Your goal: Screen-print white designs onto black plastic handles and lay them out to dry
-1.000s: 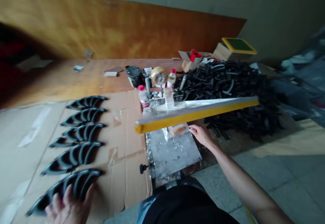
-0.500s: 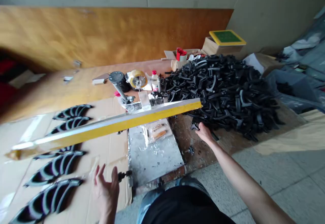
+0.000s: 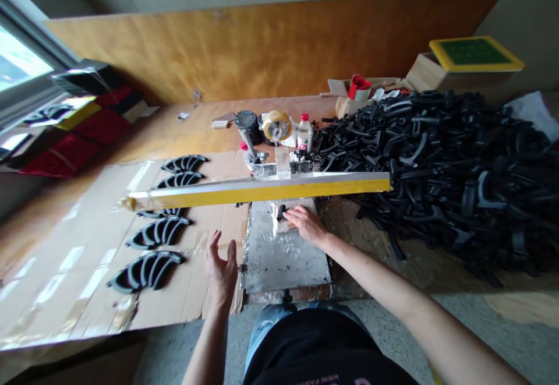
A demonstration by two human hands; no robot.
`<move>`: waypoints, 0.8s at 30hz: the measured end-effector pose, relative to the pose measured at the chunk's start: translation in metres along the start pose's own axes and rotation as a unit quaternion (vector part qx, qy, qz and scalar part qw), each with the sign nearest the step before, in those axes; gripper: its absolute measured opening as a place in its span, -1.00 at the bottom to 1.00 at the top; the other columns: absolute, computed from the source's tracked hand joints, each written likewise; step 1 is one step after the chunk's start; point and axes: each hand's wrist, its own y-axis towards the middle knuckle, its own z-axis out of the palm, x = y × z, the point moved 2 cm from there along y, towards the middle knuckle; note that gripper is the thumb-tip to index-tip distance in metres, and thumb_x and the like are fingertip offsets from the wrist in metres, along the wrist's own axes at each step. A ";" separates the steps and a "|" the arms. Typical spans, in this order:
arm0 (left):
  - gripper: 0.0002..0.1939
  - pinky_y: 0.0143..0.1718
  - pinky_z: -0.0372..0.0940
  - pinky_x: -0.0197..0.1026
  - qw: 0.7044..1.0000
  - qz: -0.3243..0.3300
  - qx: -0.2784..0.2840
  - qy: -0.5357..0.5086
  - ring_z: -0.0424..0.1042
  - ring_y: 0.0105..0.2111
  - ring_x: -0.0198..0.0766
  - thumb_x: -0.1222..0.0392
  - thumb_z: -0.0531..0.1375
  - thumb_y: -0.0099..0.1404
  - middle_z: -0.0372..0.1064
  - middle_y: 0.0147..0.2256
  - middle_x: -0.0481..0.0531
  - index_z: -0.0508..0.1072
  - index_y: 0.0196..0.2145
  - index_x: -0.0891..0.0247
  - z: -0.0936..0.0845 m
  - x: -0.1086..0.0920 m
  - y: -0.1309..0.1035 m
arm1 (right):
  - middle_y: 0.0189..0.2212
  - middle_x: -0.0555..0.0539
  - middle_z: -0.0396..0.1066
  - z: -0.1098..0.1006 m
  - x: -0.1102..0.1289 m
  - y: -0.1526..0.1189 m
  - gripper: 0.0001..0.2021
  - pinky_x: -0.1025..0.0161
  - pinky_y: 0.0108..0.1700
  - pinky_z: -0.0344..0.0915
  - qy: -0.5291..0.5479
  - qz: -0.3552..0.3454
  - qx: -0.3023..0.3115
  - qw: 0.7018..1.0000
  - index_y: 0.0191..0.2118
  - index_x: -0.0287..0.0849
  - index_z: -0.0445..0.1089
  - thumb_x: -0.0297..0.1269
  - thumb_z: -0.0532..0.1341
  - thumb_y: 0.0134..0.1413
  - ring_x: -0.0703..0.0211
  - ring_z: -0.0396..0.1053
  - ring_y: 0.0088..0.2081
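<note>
My right hand (image 3: 307, 225) reaches over the grey metal plate (image 3: 279, 265), its fingers closed at a small black curved plastic part (image 3: 282, 211). Most of that part is hidden by the fingers and the glare around it. Beneath the hand lies a clear plastic-covered patch (image 3: 286, 226) on the plate. My left hand (image 3: 222, 271) hovers left of the plate over the cardboard, fingers apart and holding nothing. A long yellow and silver bar (image 3: 279, 190) spans the space just beyond both hands.
A big heap of black plastic parts (image 3: 441, 163) covers the right of the bench. Fanned rows of black parts (image 3: 148, 269) lie on the cardboard (image 3: 192, 292) at left. Behind the bar stand a clamp (image 3: 283, 166), a tape roll (image 3: 276, 126), a dark can (image 3: 247, 123) and a bottle (image 3: 304, 131).
My right hand has moved left from the edge of the heap to the plate, bringing a black part. My left hand stays open. The view has turned left.
</note>
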 end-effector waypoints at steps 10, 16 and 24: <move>-0.56 0.17 0.25 0.08 0.998 0.060 -0.018 -0.030 0.37 0.10 -0.07 -0.02 0.19 0.32 0.38 0.08 0.22 0.37 0.08 0.24 -0.001 -0.036 0.068 | -0.04 -0.15 0.46 -0.014 0.007 0.005 -0.69 0.10 0.05 0.29 -0.073 0.022 0.065 0.995 0.08 -0.16 0.45 -0.42 0.09 0.31 0.04 0.30 0.00; -0.67 -0.09 0.39 -0.12 0.987 0.040 -0.042 -0.151 0.47 -0.19 -0.23 -0.02 0.15 0.34 0.44 -0.23 0.05 0.41 -0.07 0.24 0.001 -0.079 0.092 | 0.19 -0.21 0.33 -0.006 0.014 0.010 -0.53 0.00 0.24 0.15 -0.100 -0.009 0.067 0.993 0.25 -0.20 0.29 -0.14 0.17 0.30 -0.03 0.19 0.22; -0.60 -0.44 0.33 -0.31 0.945 -0.038 0.023 -0.324 0.39 -0.47 -0.34 -0.02 0.00 0.37 0.38 -0.42 0.00 0.49 -0.15 0.30 0.006 -0.129 0.109 | 0.31 -0.12 0.18 0.006 0.012 0.016 -0.55 -0.21 0.37 -0.11 -0.076 -0.057 0.102 0.990 0.21 -0.03 0.34 0.00 0.16 0.29 -0.02 0.03 0.37</move>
